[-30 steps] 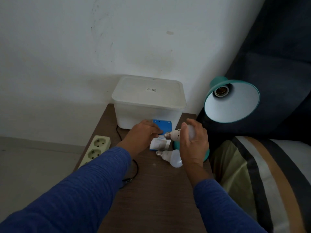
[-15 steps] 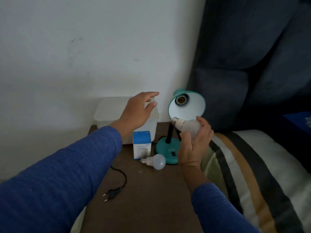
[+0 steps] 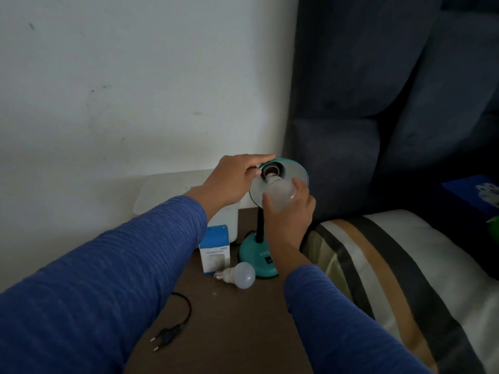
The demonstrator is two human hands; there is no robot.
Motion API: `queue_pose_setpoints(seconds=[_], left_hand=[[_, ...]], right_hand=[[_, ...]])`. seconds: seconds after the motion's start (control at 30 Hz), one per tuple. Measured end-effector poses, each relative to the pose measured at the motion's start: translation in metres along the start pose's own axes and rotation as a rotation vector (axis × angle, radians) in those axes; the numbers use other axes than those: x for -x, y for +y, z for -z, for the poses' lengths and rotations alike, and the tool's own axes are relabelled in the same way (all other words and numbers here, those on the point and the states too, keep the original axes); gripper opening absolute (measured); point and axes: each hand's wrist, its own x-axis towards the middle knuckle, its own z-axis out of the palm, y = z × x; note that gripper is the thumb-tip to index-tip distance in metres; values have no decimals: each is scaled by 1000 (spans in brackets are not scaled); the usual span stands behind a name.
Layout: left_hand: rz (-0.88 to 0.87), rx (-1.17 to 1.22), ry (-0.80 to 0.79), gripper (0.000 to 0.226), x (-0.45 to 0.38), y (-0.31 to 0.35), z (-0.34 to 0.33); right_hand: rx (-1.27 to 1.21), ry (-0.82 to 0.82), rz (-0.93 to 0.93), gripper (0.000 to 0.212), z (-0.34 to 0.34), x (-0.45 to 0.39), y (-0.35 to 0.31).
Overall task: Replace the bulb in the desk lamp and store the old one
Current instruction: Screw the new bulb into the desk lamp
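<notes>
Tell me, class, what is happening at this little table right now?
A person is fitting a bulb into a teal desk lamp. The left hand steadies the shade while the right hand brings the bulb's screw base up to the socket. Another bulb lies on the table beside a small blue and white box. The lamp's plug lies loose on the table.

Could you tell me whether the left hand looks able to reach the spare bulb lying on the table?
Probably yes: the bulb on the table lies uncovered below the left hand, but that hand is steadying the lamp shade.
</notes>
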Motion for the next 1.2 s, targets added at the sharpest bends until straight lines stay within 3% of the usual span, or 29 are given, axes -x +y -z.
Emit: queue_pose_setpoints(seconds=[0.37,0.6,0.73,0.87,1.03,1.2], left_hand=[[30,16,11,40,-3,0,1],[53,26,-7,41,-5,0,0],[57,27,-11,41,-5,0,0],[61,39,-6,40,-5,1,0],[62,53,5,41,-4,1,-1],[57,41,6,41,-5,1,-2]], right_hand=[[-36,-1,-92,67,-9,-18,-8],[-46,-99,-148,65,-9,-16,-7],[-115,-73,-250,63,-9,-15,-3],[-58,-71,-154,75,-8,-14,-2],[-94,-85,-199,59,-7,-14,1],[-18,-98,-143,71,-9,-13,2]])
